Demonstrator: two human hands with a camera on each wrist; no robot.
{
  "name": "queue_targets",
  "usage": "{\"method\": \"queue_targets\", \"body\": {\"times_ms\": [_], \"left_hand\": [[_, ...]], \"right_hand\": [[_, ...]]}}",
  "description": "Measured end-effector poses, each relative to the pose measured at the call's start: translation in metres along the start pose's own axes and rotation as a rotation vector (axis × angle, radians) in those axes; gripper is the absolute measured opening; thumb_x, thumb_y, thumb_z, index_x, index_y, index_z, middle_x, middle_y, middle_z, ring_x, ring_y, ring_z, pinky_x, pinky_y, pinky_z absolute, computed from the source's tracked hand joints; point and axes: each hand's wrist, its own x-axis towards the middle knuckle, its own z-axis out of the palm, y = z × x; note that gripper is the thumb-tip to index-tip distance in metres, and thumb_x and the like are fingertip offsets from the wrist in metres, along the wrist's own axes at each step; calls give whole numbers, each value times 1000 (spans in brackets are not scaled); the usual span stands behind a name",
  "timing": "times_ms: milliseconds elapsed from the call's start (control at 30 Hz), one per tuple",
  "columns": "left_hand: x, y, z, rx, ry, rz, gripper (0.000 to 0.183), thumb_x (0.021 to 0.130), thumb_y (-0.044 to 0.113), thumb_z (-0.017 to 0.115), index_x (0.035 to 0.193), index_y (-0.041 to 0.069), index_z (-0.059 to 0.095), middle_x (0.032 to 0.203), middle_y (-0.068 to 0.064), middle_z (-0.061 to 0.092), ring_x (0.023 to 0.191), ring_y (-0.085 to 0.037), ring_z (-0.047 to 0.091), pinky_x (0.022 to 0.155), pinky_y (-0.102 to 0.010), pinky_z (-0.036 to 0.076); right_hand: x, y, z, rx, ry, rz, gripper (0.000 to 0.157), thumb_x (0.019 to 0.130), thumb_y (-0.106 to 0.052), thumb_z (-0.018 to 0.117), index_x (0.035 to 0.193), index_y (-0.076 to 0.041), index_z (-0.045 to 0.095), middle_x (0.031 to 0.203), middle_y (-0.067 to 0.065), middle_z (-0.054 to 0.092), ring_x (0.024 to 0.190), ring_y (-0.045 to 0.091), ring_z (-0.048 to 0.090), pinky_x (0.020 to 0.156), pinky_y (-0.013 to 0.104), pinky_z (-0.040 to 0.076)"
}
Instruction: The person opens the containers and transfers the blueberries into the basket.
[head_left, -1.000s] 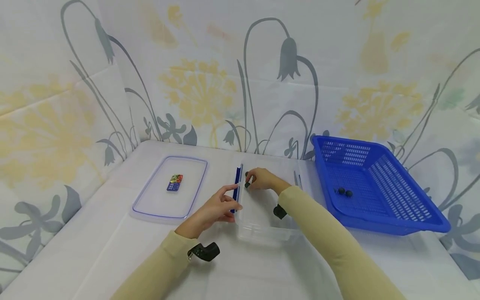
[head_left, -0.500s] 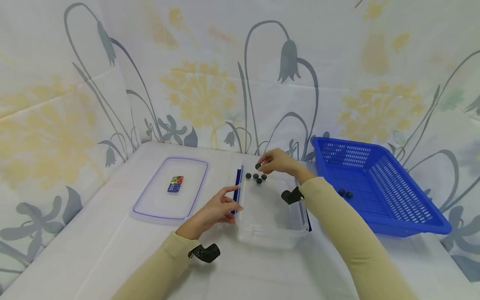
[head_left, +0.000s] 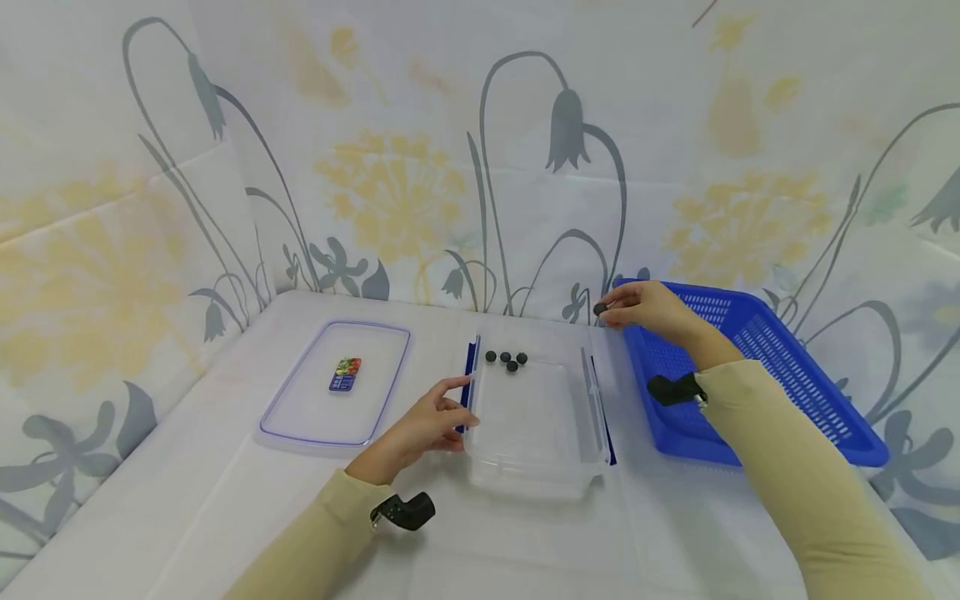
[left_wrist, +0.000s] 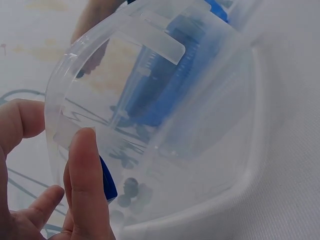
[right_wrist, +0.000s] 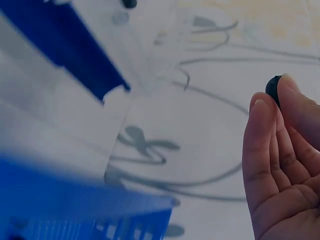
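My right hand pinches a small dark ball between thumb and fingertips, above the left rim of the blue basket. Further left, the clear plastic container stands with its lid off and its blue side clips hanging out. Several similar dark balls are grouped toward its far left corner. My left hand grips the container's left side, with thumb and fingers at the rim in the left wrist view. The basket's near-left floor is hidden behind my right arm.
A clear lid with a blue seal and a printed label lies flat at the left of the white table. Behind the table hangs a flower-patterned cloth.
My right hand has lifted one dark ball out of the container and carried it right toward the basket. My left hand keeps its hold on the container.
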Motion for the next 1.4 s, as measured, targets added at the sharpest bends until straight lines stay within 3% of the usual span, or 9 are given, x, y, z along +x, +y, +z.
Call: {"method": "queue_targets", "body": {"times_ms": [167, 333, 633, 833, 967, 1100, 1400], "left_hand": [[0, -1, 1, 3, 7, -7, 70, 81, 10, 67, 142, 21, 35, 98, -12, 52, 61, -18, 54, 58, -27, 53], [1, -1, 0, 3, 5, 3, 70, 81, 10, 67, 142, 21, 35, 98, -13, 51, 60, -18, 53, 58, -26, 53], [2, 0, -2, 4, 12, 10, 70, 81, 10, 67, 142, 20, 35, 99, -13, 51, 61, -18, 54, 59, -27, 53], [2, -1, -1, -6, -7, 12, 70, 80, 10, 67, 142, 18, 35, 98, -12, 51, 60, -17, 53, 58, -27, 53], [2, -1, 0, -8, -1, 9, 71, 80, 9, 67, 142, 19, 35, 97, -12, 51, 60, -17, 53, 57, -27, 53], [1, 0, 0, -3, 4, 3, 71, 80, 10, 68, 142, 20, 35, 98, -13, 51, 60, -18, 53, 59, -27, 53], [-1, 0, 0, 0, -11, 2, 71, 80, 12, 68, 142, 20, 34, 99, -13, 51, 61, -18, 53, 60, -27, 53]], "right_hand": [[-21, 20, -20, -28, 17, 43, 48, 88, -28, 64, 121, 4, 52, 105, 17, 63, 94, 26, 62, 95, 54, 37], [-35, 43, -32, -85, 29, 74, 47, 89, -28, 63, 121, 4, 52, 105, 16, 63, 92, 25, 62, 93, 57, 37], [-39, 83, -47, -82, 53, 116, 43, 88, -15, 63, 120, 12, 50, 98, 17, 64, 81, 15, 63, 82, 44, 49], [-43, 97, -49, -71, 34, 150, 44, 87, -11, 64, 119, 15, 49, 96, 13, 64, 81, 16, 63, 78, 41, 52], [-41, 89, -48, -72, 61, 129, 45, 89, -17, 63, 122, 11, 49, 100, 17, 62, 82, 17, 62, 78, 39, 52], [-34, 68, -43, -79, 86, 92, 45, 91, -23, 61, 123, 8, 51, 107, 23, 58, 82, 15, 60, 79, 37, 52], [-8, 19, -5, -11, 72, 19, 40, 90, -20, 62, 120, 5, 54, 103, 19, 61, 84, 23, 60, 81, 38, 49]]}}
